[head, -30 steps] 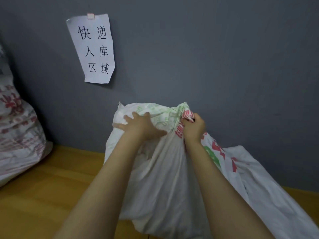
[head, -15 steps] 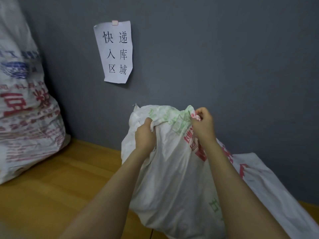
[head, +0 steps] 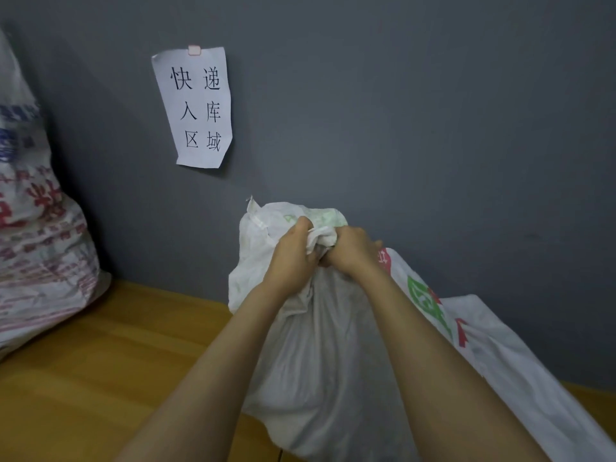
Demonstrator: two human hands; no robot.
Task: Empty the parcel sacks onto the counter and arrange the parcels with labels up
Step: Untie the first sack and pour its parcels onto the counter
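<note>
A white woven parcel sack [head: 320,345] with green and red print stands on the wooden counter [head: 100,378] against the grey wall. Its top is bunched into a twist. My left hand [head: 291,253] grips that bunched fabric from the left. Right beside it, my right hand [head: 351,250] grips the same bunch, and the two hands almost touch. The sack bulges below them; what it holds is hidden. No parcel is in sight.
A second full white sack [head: 36,241] with red and blue print leans against the wall at the far left. A paper sign [head: 196,106] with Chinese characters is taped to the wall. A limp stretch of white sack [head: 520,358] trails to the right.
My hands have moved together, from holding the sack's top apart to gripping one gathered bunch at its middle. The view has shifted slightly.
</note>
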